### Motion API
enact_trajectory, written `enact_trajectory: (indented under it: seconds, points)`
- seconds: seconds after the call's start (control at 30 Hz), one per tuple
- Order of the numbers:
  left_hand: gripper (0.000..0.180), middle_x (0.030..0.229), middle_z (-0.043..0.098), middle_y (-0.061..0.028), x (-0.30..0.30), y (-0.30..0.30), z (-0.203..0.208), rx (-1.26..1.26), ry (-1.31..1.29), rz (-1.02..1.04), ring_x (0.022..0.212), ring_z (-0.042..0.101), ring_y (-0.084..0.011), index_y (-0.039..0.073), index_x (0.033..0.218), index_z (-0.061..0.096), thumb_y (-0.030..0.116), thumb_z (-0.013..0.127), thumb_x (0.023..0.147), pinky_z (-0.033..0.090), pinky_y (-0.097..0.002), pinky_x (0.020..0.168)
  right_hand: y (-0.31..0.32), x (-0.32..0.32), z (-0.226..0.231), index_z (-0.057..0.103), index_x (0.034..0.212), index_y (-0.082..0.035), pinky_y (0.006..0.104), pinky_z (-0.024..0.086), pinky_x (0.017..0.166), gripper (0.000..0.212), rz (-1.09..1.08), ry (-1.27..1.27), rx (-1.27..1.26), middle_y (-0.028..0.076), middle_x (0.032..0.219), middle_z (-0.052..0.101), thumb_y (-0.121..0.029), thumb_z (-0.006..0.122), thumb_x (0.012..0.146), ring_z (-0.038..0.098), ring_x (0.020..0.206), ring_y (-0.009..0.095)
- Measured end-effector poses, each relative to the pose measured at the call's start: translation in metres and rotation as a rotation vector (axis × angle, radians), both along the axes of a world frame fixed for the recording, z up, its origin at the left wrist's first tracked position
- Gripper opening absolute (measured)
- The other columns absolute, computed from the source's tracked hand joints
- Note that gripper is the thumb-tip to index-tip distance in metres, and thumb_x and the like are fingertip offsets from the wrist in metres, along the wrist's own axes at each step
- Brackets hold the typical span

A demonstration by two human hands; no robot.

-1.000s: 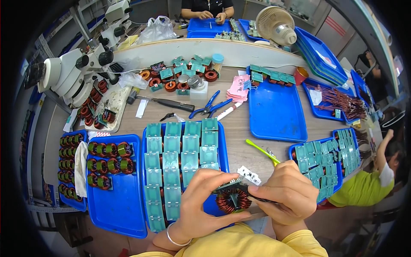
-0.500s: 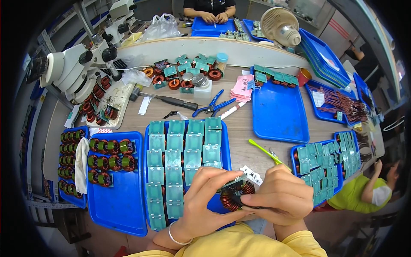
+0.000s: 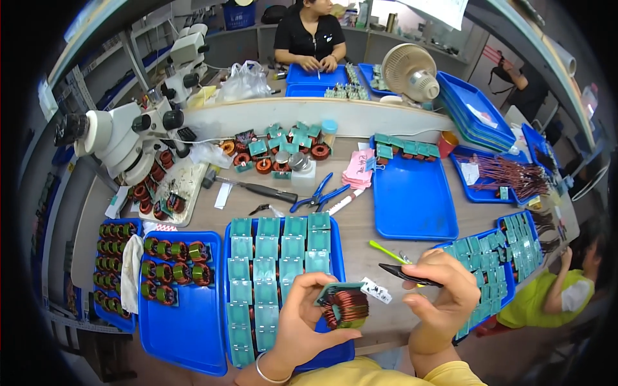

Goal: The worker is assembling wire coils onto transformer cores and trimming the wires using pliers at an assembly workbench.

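Observation:
My left hand [image 3: 297, 328] holds a coil [image 3: 346, 305], a ring wound with copper wire on a small green circuit board, between thumb and fingers above the near edge of a blue tray. Black pointed tweezers [image 3: 412, 275] are pinched in my right hand [image 3: 445, 293], their tip aimed left and away from the coil. A white slip with dark marks [image 3: 376, 290] shows just right of the coil. Left of my left hand, a blue tray [image 3: 339, 257] carries rows of boards with green faces up. A lime-green tool [image 3: 385, 250] lies partly behind the tweezers.
Trays of wound coils [image 3: 178, 328] stand at left, and an open blue tray [image 3: 415, 199] at back right. Blue pliers [image 3: 320, 196], a hammer [image 3: 257, 188] and a microscope [image 3: 116, 138] lie or stand beyond. A person [image 3: 312, 38] sits across the partition; another [image 3: 547, 296] is at right.
My right hand has drawn back from the coil, bringing the tweezers into plain sight. The coil has turned in my left hand. The view has tilted up, showing more of the person opposite.

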State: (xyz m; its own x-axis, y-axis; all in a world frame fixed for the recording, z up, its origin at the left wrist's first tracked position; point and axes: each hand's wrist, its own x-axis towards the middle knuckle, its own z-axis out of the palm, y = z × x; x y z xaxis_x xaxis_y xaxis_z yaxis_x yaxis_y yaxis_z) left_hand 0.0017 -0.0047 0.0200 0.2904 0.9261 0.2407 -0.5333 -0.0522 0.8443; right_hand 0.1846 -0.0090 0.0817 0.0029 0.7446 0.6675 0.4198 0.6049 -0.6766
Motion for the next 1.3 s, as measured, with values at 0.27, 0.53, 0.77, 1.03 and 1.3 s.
enact_trajectory:
  seconds: [0.27,0.53,0.77,1.03,1.3]
  points:
    - [0.062,0.114,0.042,-0.0097,0.003,0.009,0.004,-0.079,0.006,-0.052,0.106,0.050,-0.0195,-0.004,0.117,0.043,-0.006,0.075,0.064,0.047,-0.0339,0.090,-0.006,0.002,0.009,0.065,0.092,0.002,0.0324,0.047,0.066,0.032,-0.054,-0.031,-0.066,0.011,0.075,0.060,-0.006,0.075,0.062,0.055,0.066,0.022]
    - [0.066,0.110,0.050,-0.0107,0.002,0.003,0.001,-0.071,0.124,0.135,0.103,0.052,-0.0195,-0.004,0.116,0.044,-0.001,0.079,0.060,0.043,-0.0308,0.089,-0.003,0.005,0.008,0.066,0.099,-0.002,0.0365,0.048,0.076,0.037,0.016,-0.076,-0.113,0.009,0.080,0.065,-0.007,0.076,0.063,0.061,0.072,0.022]
    - [0.065,0.114,0.049,-0.0134,0.003,0.003,0.002,0.036,0.136,0.083,0.108,0.049,-0.0208,-0.002,0.115,0.044,-0.003,0.078,0.060,0.041,-0.0329,0.094,-0.009,-0.003,0.010,0.065,0.094,0.001,0.0333,0.049,0.070,0.038,-0.066,-0.082,-0.124,0.012,0.086,0.065,-0.007,0.077,0.059,0.060,0.072,0.023]
    - [0.060,0.115,0.048,-0.0138,0.000,0.007,0.001,0.172,0.139,0.059,0.113,0.047,-0.0218,-0.002,0.115,0.044,-0.006,0.075,0.064,0.037,-0.0344,0.097,0.000,-0.007,0.005,0.060,0.108,0.001,0.0313,0.047,0.073,0.060,-0.015,-0.117,-0.178,0.012,0.091,0.061,-0.015,0.081,0.053,0.058,0.079,0.023]
    - [0.060,0.114,0.049,-0.0142,-0.003,0.006,-0.001,0.225,0.127,0.067,0.110,0.048,-0.0236,-0.001,0.114,0.046,-0.001,0.078,0.063,0.039,-0.0352,0.095,0.005,-0.014,-0.008,0.056,0.110,0.006,0.0285,0.043,0.071,0.085,0.028,-0.192,-0.107,0.013,0.088,0.058,-0.036,0.082,0.041,0.058,0.080,0.021]
